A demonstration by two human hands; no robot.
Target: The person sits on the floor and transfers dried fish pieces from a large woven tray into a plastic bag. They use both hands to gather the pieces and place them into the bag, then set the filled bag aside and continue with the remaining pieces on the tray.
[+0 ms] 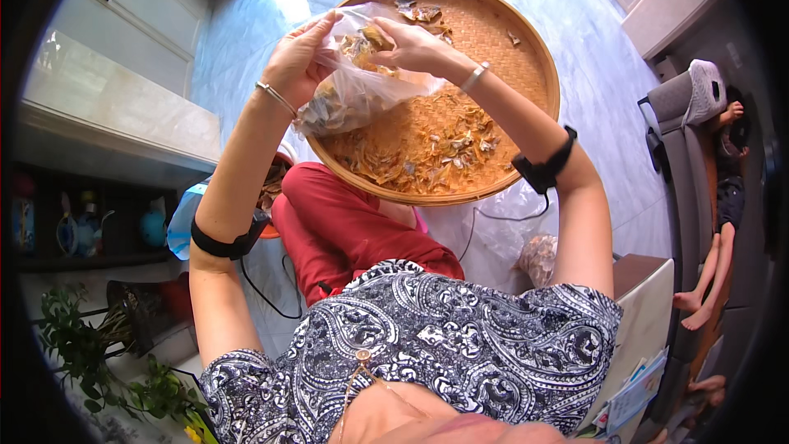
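A clear plastic bag (351, 98) with dried, yellow-brown flaky pieces inside rests over the left part of a round woven bamboo tray (493, 68). My left hand (303, 55) pinches the bag's rim between thumb and fingers. At the bag's mouth is my right hand (416, 46), thumb and fingers spread around some of the dried pieces (363, 49); whether it grips any is unclear. More loose dried flakes (456, 142) lie across the near part of the tray, and a few darker pieces (419, 11) are at its far side.
Beneath the tray's right edge lies an empty-looking plastic bag (508, 216), with a filled bag (537, 259) beside it. A container of dried pieces (271, 185) stands left of my knees. Cables hang from both arm straps. A person (727, 197) lies on a grey sofa at right.
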